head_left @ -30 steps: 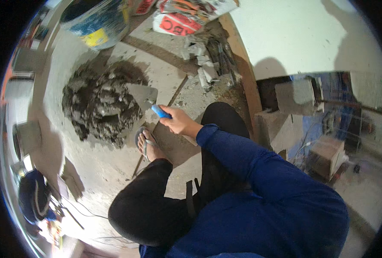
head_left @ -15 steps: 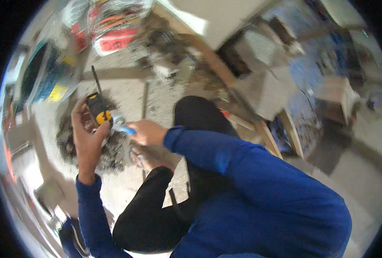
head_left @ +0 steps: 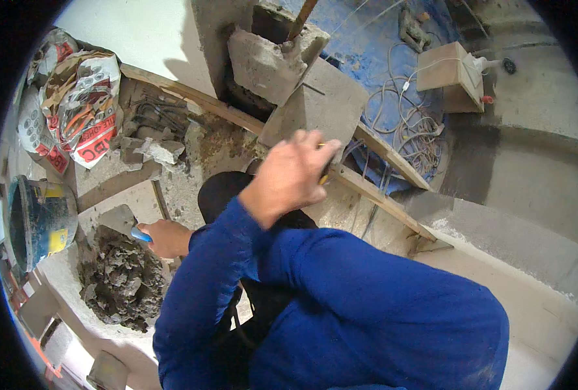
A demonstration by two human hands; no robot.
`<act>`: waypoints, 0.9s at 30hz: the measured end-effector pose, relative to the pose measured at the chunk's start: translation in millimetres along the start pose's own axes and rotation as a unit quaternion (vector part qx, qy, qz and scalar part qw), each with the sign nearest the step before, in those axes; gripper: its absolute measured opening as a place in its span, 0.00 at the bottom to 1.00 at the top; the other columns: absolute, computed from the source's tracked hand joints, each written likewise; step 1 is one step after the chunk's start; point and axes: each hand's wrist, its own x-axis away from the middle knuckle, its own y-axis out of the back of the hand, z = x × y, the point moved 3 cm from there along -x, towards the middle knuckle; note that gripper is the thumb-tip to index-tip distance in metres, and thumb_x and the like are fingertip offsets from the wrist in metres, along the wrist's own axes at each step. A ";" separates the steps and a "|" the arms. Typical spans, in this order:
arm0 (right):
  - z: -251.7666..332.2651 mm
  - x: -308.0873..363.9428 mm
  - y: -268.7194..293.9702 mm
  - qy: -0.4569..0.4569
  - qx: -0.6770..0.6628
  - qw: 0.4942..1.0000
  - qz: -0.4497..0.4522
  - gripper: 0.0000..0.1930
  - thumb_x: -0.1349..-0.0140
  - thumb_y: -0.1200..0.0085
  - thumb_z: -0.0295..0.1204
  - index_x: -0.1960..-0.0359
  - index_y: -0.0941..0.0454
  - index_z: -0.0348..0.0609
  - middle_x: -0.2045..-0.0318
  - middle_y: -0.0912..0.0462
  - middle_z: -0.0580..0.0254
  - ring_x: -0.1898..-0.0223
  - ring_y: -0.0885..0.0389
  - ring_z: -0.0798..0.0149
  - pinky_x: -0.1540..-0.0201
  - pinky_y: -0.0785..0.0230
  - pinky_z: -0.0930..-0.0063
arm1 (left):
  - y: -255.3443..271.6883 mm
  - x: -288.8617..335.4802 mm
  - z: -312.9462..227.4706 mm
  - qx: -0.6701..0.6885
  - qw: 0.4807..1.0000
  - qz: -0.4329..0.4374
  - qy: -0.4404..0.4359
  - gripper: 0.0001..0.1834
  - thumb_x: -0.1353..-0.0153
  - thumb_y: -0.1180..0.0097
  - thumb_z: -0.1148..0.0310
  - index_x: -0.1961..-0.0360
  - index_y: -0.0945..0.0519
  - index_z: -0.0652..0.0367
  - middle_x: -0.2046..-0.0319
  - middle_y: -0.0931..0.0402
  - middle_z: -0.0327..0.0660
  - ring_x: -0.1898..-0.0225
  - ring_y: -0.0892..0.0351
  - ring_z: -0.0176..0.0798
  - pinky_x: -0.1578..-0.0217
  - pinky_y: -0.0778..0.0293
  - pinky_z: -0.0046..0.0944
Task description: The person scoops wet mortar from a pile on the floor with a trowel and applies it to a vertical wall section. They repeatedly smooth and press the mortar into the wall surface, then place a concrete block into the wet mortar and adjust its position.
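Note:
My left hand [head_left: 288, 174] reaches across over my right forearm, its fingers curled around a yellow-and-black tape measure [head_left: 325, 174] mostly hidden by the hand. Just beyond it leans a grey slab [head_left: 331, 104] beside a rough hollow concrete block [head_left: 263, 65]. My right hand [head_left: 167, 238], off to the left, grips the blue handle of a trowel [head_left: 141, 234]. The trowel's grey blade lies at the upper edge of a heap of wet mortar [head_left: 123, 279].
A dark bucket [head_left: 61, 224] with yellow labels stands left of the mortar. Torn red-and-white bags [head_left: 97, 127] and rubble [head_left: 162, 146] lie at the far left. Wooden planks [head_left: 383, 205] edge a blue-covered area with coiled cables [head_left: 412, 140] and a wooden box [head_left: 442, 77].
My left hand, with the tape measure, has swung rightward across my right arm towards the slab. My right hand has the trowel lower by the mortar. The view has turned right.

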 end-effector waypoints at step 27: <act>20.5 -97.0 -72.3 0.150 0.352 0.915 0.131 0.15 0.31 0.44 0.37 0.51 0.18 0.41 0.61 0.13 0.40 0.61 0.14 0.40 0.57 0.23 0.46 | 164.0 291.1 -128.1 -0.028 0.878 -0.394 0.268 0.27 0.45 0.30 0.67 0.44 0.22 0.61 0.43 0.25 0.51 0.45 0.21 0.53 0.44 0.24 0.48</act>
